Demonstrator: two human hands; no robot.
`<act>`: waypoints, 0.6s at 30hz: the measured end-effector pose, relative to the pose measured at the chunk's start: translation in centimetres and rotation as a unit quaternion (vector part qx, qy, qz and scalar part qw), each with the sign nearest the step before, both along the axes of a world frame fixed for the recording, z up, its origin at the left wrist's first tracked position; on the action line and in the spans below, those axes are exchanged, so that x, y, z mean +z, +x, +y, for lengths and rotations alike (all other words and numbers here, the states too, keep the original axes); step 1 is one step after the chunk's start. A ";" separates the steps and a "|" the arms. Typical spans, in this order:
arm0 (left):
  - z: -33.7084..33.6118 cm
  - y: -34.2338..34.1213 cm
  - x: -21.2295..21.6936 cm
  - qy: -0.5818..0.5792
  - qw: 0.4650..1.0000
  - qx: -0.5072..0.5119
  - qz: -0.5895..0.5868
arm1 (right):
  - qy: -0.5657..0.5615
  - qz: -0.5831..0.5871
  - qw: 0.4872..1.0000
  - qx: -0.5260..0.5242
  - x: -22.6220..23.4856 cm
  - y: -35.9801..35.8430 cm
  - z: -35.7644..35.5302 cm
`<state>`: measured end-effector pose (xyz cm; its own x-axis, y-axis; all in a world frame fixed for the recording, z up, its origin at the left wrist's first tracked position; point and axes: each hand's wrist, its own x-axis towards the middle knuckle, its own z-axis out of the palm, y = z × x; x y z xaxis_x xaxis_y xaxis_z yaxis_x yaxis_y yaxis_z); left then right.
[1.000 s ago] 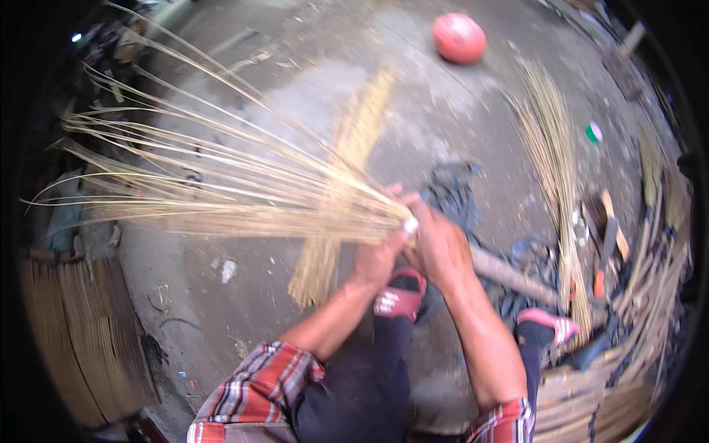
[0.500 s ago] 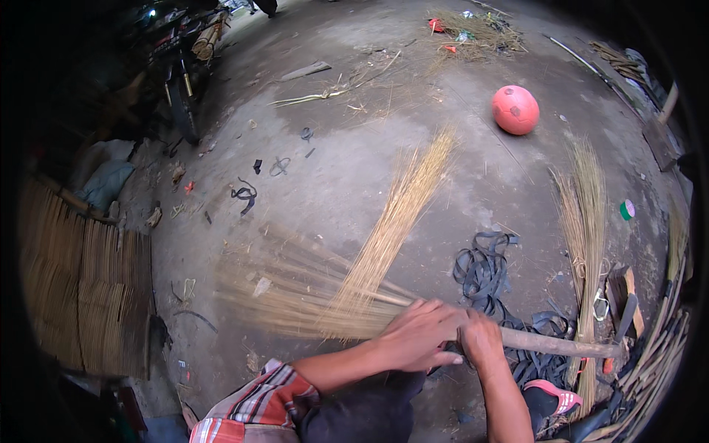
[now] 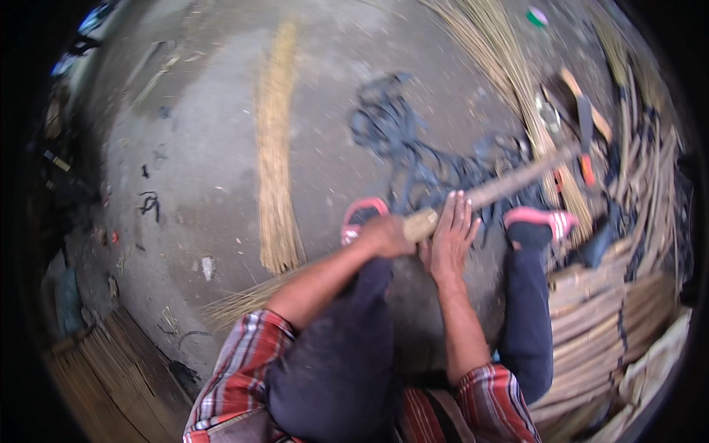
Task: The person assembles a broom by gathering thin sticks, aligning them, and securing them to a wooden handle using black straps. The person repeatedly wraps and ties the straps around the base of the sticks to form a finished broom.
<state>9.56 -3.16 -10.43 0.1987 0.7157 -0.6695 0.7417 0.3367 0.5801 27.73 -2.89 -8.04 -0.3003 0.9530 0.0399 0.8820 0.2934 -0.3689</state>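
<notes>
My left hand [image 3: 385, 235] is closed round the thick bound part of a broom, where the stiff straw meets the wooden handle [image 3: 517, 179]. Its straw [image 3: 244, 299] sticks out to the left, partly hidden behind my left forearm. The palm of my right hand [image 3: 449, 240] rests against the handle just right of the binding, fingers stretched out and not wrapped round it. Beyond my hands lies a tangle of dark rubber strips [image 3: 399, 125]. A separate bundle of straw [image 3: 277, 148] lies on the floor at the left.
A long straw bundle [image 3: 509, 66] lies at the right, beside a machete-like blade [image 3: 583, 122] and a roll of green tape [image 3: 537, 17]. Piled sticks [image 3: 646, 177] fill the right side. Stacked slats [image 3: 118, 376] stand at lower left. My feet wear pink sandals [image 3: 546, 218].
My view has swung down and right. The broom's straw has drawn in toward my left side. My right hand has opened from its grip on the handle, while my left has closed round the bound part.
</notes>
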 end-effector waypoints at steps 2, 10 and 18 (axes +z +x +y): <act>0.1 0.0 0.4 -0.004 1.000 0.009 -0.009 | -0.071 0.172 0.967 -0.174 -0.2 -0.2 -2.1; 0.8 -0.2 2.2 -0.064 0.996 -0.011 -0.054 | -0.424 0.554 0.625 -0.350 -1.0 -2.8 -3.3; 1.2 -0.5 3.2 -0.196 0.960 0.053 -0.193 | -0.408 0.604 0.575 -0.373 -1.7 -2.1 -4.8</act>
<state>9.10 -1.94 -7.19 0.4256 0.4536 -0.7830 0.4460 0.6477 0.6177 25.60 -7.65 -9.70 -0.0189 0.6489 -0.7607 -0.3927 -0.7045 -0.5912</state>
